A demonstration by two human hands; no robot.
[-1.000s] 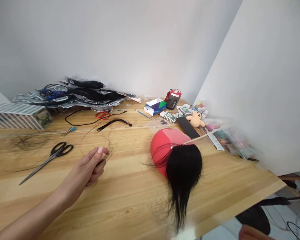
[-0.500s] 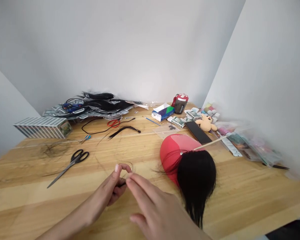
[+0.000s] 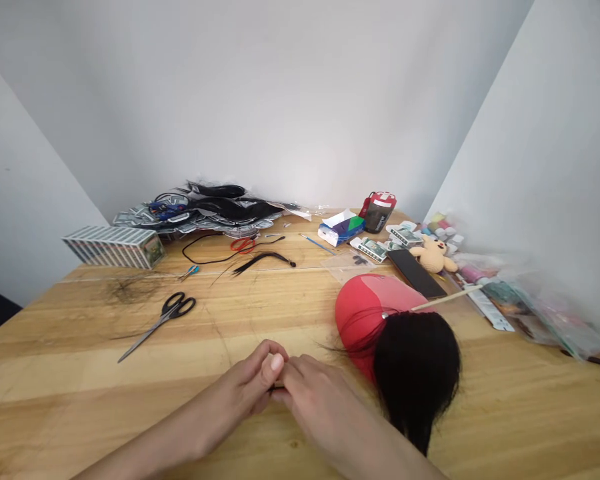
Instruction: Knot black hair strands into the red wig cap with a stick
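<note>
My left hand and my right hand meet fingertip to fingertip above the front of the wooden table. Both have their fingers curled closed. A short bit of a thin black strand shows between them, pinched by both; most of it is hidden by the fingers. Just right of my right hand lies a red rounded form with a mass of black hair on it, and a thin pale stick rests at its top. Black-handled scissors lie open to the left.
Behind stand a striped box, a pile of black hair bundles, a tissue pack and a dark red-topped pouch. At right lie a black phone, a plush toy and plastic bags. Loose hair lies at left.
The view has shifted, so the table items sit further right. My right hand's fingers have curled in and drawn closer to my left hand; its thumb no longer stands apart.
</note>
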